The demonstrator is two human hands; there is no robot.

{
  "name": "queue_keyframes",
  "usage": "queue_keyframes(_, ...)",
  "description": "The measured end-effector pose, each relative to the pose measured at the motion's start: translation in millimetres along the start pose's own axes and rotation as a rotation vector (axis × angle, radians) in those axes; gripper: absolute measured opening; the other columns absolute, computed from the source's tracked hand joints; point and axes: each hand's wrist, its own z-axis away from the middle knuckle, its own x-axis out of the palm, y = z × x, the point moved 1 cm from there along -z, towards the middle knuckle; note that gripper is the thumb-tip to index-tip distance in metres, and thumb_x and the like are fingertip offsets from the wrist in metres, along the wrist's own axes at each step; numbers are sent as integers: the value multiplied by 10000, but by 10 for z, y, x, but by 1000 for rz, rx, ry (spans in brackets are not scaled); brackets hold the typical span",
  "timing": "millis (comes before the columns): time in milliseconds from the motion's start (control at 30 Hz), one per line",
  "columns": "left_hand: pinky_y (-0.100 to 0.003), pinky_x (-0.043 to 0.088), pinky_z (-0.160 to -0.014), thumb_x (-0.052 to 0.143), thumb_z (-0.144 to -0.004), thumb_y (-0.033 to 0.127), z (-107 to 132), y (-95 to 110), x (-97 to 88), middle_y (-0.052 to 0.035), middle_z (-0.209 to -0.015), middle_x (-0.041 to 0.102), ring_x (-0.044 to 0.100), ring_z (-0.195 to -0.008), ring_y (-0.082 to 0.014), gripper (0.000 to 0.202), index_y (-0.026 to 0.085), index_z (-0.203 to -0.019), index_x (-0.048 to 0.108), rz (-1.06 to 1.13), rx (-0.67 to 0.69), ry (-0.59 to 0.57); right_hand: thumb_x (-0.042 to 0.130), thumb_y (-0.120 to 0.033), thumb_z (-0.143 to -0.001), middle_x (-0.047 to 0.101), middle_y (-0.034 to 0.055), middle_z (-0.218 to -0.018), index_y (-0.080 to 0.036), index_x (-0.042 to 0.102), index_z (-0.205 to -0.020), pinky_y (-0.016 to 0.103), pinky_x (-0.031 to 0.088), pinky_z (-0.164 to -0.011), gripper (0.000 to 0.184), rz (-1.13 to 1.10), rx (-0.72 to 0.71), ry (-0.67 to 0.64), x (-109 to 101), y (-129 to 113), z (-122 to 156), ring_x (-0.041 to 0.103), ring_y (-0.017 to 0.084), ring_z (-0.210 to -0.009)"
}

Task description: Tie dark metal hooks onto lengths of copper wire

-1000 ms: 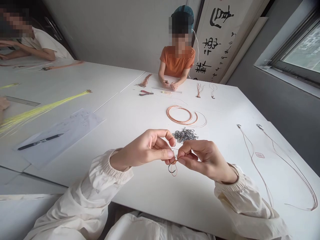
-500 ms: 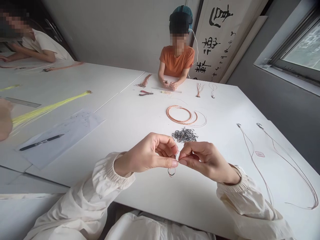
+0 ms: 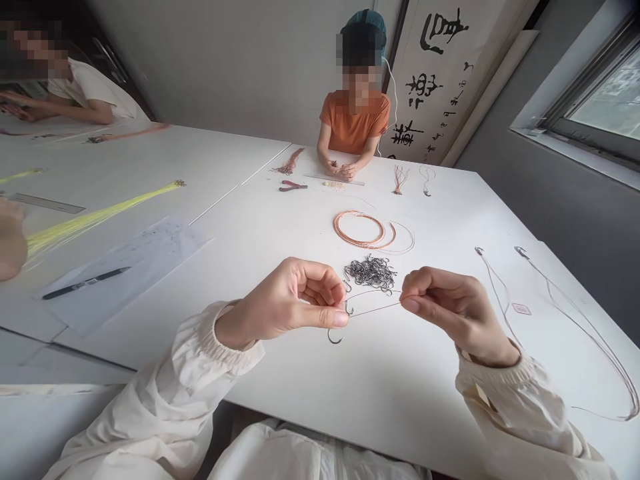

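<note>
Between thumb and fingers, my left hand (image 3: 295, 303) pinches a dark fish hook (image 3: 335, 339), whose bend hangs below the thumb. A thin reddish line (image 3: 375, 309) runs from there, pulled nearly straight, to my right hand (image 3: 445, 307). The right thumb and forefinger are closed on that line, and a second strand arcs above it between the hands. Just beyond my hands lies a heap of dark fish hooks (image 3: 371, 272), a few of them loose at its near left side. Where line and hook meet is hidden by the left fingers.
A coil of orange line (image 3: 359, 229) lies past the hooks. Hooks with long leaders (image 3: 505, 300) rest on the right. Paper (image 3: 107, 287) with a black pen (image 3: 86, 283) and yellow line (image 3: 105, 213) are left. Across the table sits a person in orange (image 3: 354, 123), near red-handled pliers (image 3: 293, 186).
My right hand has moved away to the right from the left, drawing the line out between them. The left hand has shifted slightly left, still pinching the hook.
</note>
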Motion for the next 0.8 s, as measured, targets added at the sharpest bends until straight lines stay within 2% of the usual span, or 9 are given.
queue_keyframes(100, -179, 512, -613, 813, -717, 158, -24, -17, 4, -14, -697, 673, 614, -616, -82, 181, 104, -737, 641, -9, -36, -29, 648, -235, -903, 622, 38, -800, -191, 666, -965, 310, 422, -629, 78, 204, 27, -98, -3, -28, -7, 495, 134, -661)
queue_keyframes(200, -169, 522, -632, 821, -715, 167, -68, -46, 18, -14, -718, 686, 625, -636, -77, 186, 98, -763, 655, -20, -66, -52, 676, -253, -886, 659, 27, -841, -210, 614, -1196, 309, 451, -651, 319, 310, 38, -153, 108, -129, -24, 506, 114, -616)
queue_keyframes(267, -166, 528, -646, 818, -722, 171, -92, -54, 29, -17, -728, 694, 637, -653, -78, 182, 98, -784, 664, -24, -68, -71, 645, -284, -911, 676, 29, -841, -202, 630, -1145, 285, 464, -602, 248, 215, 75, -181, 238, -194, -26, 533, 107, -599)
queue_keyframes(333, -167, 531, -649, 814, -730, 169, -103, -51, 33, -22, -735, 700, 642, -661, -81, 178, 97, -802, 669, -26, -58, -80, 616, -298, -929, 682, 38, -825, -181, 657, -1001, 260, 486, -569, 144, 74, 126, -188, 372, -228, -25, 574, 111, -616)
queue_keyframes(433, -174, 532, -635, 797, -749, 149, -97, -40, 28, -33, -746, 703, 643, -656, -86, 162, 91, -832, 670, -2, -44, -69, 619, -278, -925, 642, 12, -716, -164, 656, -906, 225, 489, -516, 121, -42, 182, -138, 494, -220, -34, 568, 96, -565)
queue_keyframes(600, -208, 548, -658, 684, -855, 118, -76, -39, 19, -59, -768, 711, 645, -670, -97, 54, 82, -893, 671, 101, 12, -77, 601, -306, -938, 693, 51, -864, -149, 639, -885, 187, 450, -409, 170, -175, 201, -122, 517, -175, -70, 482, 50, -480)
queue_keyframes(733, -218, 558, -677, 678, -847, 89, -61, -37, 16, -68, -777, 720, 685, -731, -130, 53, 86, -900, 673, 105, 31, -69, 595, -331, -945, 697, 64, -903, -149, 621, -905, 197, 464, -412, 188, -266, 225, -130, 515, -152, -67, 516, 53, -472)
queue_keyframes(800, -208, 557, -677, 707, -820, 86, -52, -38, 16, -59, -781, 718, 689, -740, -130, 85, 92, -899, 676, 69, 28, -53, 595, -316, -946, 689, 54, -858, -149, 616, -902, 210, 492, -462, 174, -289, 217, -125, 517, -145, -61, 559, 71, -517)
